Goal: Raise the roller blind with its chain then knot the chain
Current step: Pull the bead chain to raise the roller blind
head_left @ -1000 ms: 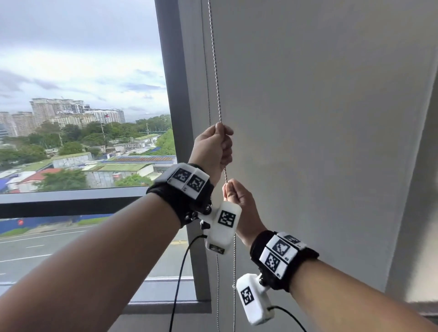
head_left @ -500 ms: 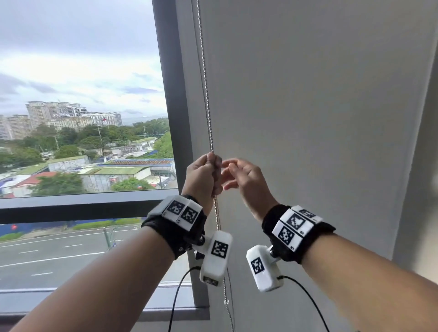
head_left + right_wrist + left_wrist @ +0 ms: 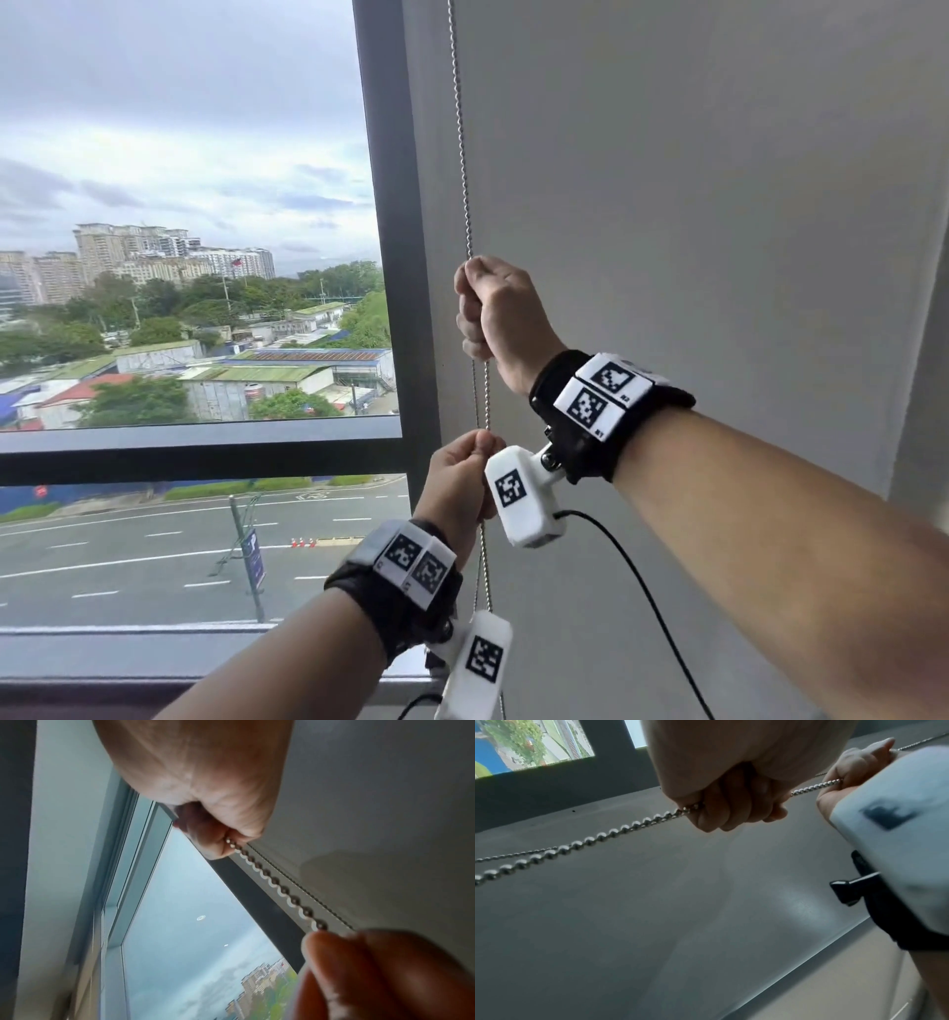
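Both fists clench the bead chain [image 3: 464, 169]: right hand [image 3: 493, 311] above, left hand [image 3: 457, 485] below. Curled fingers hide the beads inside; the roller blind [image 3: 693, 205] is cut off above.

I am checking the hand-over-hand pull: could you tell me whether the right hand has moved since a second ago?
Yes. The right hand went up the chain, from below the left hand to above it.

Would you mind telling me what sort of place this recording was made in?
Probably an upper-floor room in a city building: a large window overlooks a road and rooftops far below, and a grey roller blind hangs beside it.
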Demonstrator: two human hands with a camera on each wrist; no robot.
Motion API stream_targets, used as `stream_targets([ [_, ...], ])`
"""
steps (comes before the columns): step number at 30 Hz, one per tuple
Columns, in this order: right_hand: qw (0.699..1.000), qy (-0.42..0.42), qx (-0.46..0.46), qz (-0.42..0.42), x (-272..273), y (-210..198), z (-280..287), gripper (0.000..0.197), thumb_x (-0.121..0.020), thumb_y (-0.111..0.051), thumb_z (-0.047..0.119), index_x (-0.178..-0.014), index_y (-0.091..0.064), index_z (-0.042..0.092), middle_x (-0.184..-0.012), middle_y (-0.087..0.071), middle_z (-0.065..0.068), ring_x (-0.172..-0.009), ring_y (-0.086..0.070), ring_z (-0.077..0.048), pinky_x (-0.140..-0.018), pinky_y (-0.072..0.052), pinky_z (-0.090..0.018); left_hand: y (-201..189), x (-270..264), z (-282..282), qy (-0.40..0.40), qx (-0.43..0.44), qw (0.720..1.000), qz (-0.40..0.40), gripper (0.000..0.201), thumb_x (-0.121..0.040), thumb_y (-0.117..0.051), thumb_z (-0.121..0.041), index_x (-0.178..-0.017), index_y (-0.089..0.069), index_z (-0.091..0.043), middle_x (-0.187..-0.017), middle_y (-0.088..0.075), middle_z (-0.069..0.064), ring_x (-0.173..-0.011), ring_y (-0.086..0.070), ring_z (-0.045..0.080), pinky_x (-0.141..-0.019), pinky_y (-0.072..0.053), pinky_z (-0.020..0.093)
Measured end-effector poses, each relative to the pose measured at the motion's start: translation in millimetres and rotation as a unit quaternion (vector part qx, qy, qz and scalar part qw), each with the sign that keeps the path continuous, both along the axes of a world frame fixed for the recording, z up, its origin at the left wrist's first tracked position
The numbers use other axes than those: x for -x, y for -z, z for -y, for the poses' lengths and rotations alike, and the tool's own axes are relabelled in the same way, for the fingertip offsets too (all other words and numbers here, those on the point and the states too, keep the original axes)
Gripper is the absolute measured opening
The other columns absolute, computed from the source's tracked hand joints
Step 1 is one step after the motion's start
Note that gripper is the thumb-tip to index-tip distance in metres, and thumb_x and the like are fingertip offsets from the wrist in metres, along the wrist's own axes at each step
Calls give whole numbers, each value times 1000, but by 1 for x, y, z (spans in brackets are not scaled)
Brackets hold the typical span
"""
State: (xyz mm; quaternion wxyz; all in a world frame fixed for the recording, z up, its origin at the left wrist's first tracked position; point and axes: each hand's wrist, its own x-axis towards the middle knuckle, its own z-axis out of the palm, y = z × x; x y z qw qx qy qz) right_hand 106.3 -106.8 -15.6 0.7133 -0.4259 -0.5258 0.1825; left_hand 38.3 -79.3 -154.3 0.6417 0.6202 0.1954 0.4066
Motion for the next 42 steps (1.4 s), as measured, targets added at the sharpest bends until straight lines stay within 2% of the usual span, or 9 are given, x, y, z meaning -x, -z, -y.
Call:
stream_targets([
  [2, 1000, -1, 7, -15, 2, 7, 1, 35, -100, -31, 16, -66, -40, 19, -50, -29, 5, -34, -19, -8, -41, -14, -15, 6, 3, -2, 24, 9, 1000, -6, 44, -97, -44, -21, -56, -59, -17, -48, -49, -4, -40, -39, 10, -39, -28, 18],
  [8, 999, 27, -22, -20, 1, 23, 2, 32, -100, -33, 17, -68, -39, 18, -55, -28, 0, -38, -20, -10, -38, -17, -15, -8, 12, -23, 74, 35, 995, 64, 38, -97, -36, -28, -98, -65, -4, -84, -71, 13, -80, -62, 29, -77, -46, 38],
  [13, 998, 38, -33, -26, -1, 59, 2, 35, -101, -35, 13, -66, -41, 14, -51, -31, 3, -37, -26, -7, -35, -23, -15, -65, 13, -28, 88, 5, 986, 139, 37, -98, -33, -27, -96, -62, -5, -72, -68, 3, -65, -62, 14, -66, -48, 25],
  [17, 997, 4, -34, -73, 1, 78, 10, 37, -102, -38, 13, -66, -42, 15, -49, -36, 9, -39, -31, -4, -36, -27, -12, -106, 7, -24, 116, -25, 983, 142, 42, -99, -29, -33, -101, -59, -5, -92, -66, 12, -80, -64, 21, -74, -50, 30],
  [21, 996, 3, -38, -76, 0, 77, 11, 32, -101, -40, 13, -69, -40, 9, -55, -26, -1, -39, -21, -5, -36, -20, -16, -139, -9, -12, 110, -27, 984, 136, 44, -99, -28, -36, -94, -60, -8, -83, -68, 9, -75, -66, 21, -70, -49, 30],
  [27, 993, -26, -62, -97, -9, 84, 7, 37, -102, -39, 8, -65, -36, 16, -52, -32, 6, -44, -25, -5, -43, -22, -18, -156, -24, 3, 69, -43, 984, 156, 34, -99, -38, -24, -83, -61, -4, -52, -50, 1, -46, -43, 15, -51, -35, 27],
  [32, 998, 16, -52, -27, -16, 82, 14, 38, -102, -37, 9, -65, -39, 15, -53, -31, 5, -48, -24, -9, -47, -22, -23, -154, -27, 4, 43, -59, 984, 164, 34, -98, -39, -20, -73, -58, -6, -50, -46, 0, -47, -39, 15, -51, -31, 27],
  [38, 993, 103, -12, 55, -31, 87, 10, 28, -98, -44, 19, -75, -56, 8, -61, -52, -8, -57, -51, -20, -57, -45, -33, -151, -27, -5, -100, -239, 964, 66, 22, -94, -48, -14, -91, -69, -11, -86, -65, -2, -73, -57, 5, -71, -46, 15],
  [42, 974, 188, 20, 128, -40, 96, -1, 19, -96, -49, 23, -84, -59, 12, -89, -62, -1, -81, -56, -10, -74, -42, -22, -135, -36, -34, -189, -325, 927, -3, 20, -83, -57, -27, -72, -65, -42, -105, -62, 2, -106, -56, 20, -99, -43, 41],
])
